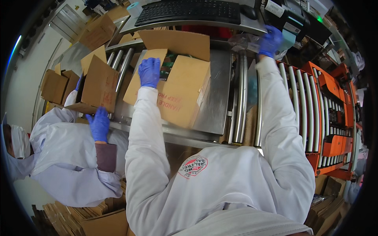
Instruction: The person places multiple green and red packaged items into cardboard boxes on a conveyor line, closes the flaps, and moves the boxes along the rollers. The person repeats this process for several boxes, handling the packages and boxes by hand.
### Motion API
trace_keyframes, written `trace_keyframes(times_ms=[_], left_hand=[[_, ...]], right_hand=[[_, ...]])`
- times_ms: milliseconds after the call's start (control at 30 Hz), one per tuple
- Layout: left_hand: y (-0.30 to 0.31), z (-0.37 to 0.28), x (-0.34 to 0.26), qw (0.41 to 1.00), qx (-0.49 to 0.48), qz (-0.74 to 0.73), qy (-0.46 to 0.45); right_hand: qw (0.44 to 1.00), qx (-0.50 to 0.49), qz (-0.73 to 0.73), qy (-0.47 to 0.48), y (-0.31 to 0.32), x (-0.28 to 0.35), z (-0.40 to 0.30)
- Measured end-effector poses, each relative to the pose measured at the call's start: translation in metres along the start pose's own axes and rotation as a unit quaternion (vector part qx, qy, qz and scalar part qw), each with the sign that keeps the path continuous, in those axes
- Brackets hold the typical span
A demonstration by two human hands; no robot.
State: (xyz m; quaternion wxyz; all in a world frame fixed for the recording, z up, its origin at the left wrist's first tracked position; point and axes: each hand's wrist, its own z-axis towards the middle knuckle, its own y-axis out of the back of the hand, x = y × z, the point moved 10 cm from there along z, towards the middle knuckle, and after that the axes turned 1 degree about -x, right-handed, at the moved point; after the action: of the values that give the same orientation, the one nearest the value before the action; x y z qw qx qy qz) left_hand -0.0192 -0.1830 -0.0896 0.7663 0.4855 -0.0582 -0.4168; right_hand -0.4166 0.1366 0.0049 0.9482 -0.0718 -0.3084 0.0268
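Observation:
In front of me an open cardboard carton sits tilted on a steel plate of the roller conveyor. Its far flap stands up, and dark green packs show through the gap between the side flaps. My left hand, in a blue glove, has its fingers curled on the left flap. Up at the right, my right hand, gloved too, is blurred by motion beside a black label printer and pale teal paper. Whether it holds anything cannot be made out.
At left a co-worker's gloved hand touches another open carton. A keyboard and mouse lie on the shelf beyond. Clear plastic lies below the shelf. Metal rollers and an orange frame stretch rightward.

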Motion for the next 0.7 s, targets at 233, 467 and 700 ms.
trace_keyframes(times_ms=[233, 467, 700], left_hand=[[0.024, -0.017, 0.012, 0.932, -0.08, 0.261, 0.239], [-0.031, 0.01, 0.071, 0.981, 0.137, 0.062, 0.126], [0.012, -0.01, 0.073, 0.968, 0.119, 0.115, 0.189]], right_hand=[[0.874, 0.1, 0.042, -0.473, 0.085, -0.204, 0.027], [0.902, 0.224, -0.17, -0.327, 0.111, -0.232, 0.039], [0.886, 0.143, 0.072, -0.435, 0.099, -0.204, -0.041]])
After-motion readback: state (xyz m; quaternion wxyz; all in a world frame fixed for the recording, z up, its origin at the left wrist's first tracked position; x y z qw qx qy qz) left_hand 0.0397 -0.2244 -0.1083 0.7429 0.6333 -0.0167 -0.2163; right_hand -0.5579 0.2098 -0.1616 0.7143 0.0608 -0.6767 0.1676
